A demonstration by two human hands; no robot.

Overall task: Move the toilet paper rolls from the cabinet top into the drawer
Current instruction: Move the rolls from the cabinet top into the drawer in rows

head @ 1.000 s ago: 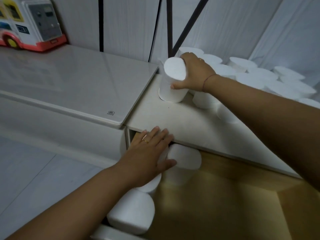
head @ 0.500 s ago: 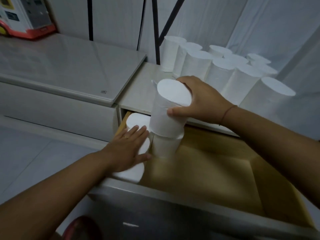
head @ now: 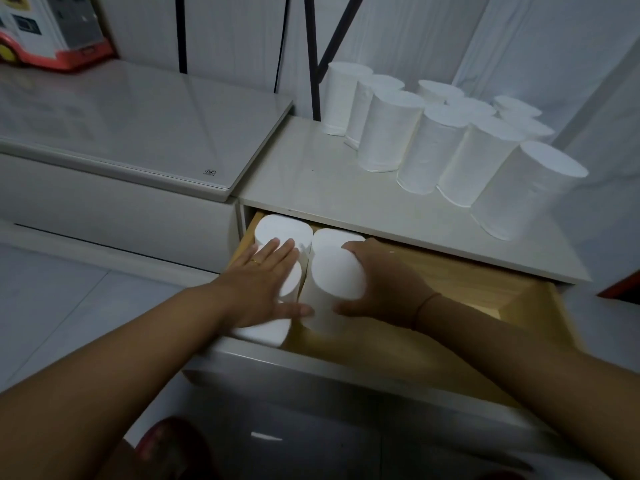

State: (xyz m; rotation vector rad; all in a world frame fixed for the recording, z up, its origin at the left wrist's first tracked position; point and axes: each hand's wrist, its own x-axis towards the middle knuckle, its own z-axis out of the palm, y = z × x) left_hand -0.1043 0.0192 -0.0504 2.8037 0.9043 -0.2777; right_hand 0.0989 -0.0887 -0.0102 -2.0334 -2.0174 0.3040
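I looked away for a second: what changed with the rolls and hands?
The right hand carried one roll from the cabinet top down into the drawer, still gripping it. The left hand stayed flat on the rolls at the drawer's left.

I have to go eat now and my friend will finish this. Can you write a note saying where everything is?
Left hand: lying flat on the rolls at the drawer's left side, holding nothing.
Right hand: gripping an upright roll in the drawer, beside the left-side rolls.
Done: about five rolls sit in the drawer's left end, counting the held one; some are partly hidden.
Left: let go of this roll, then move the rolls standing on the cabinet top, roughly ten, nearest one. Most of the drawer has room.
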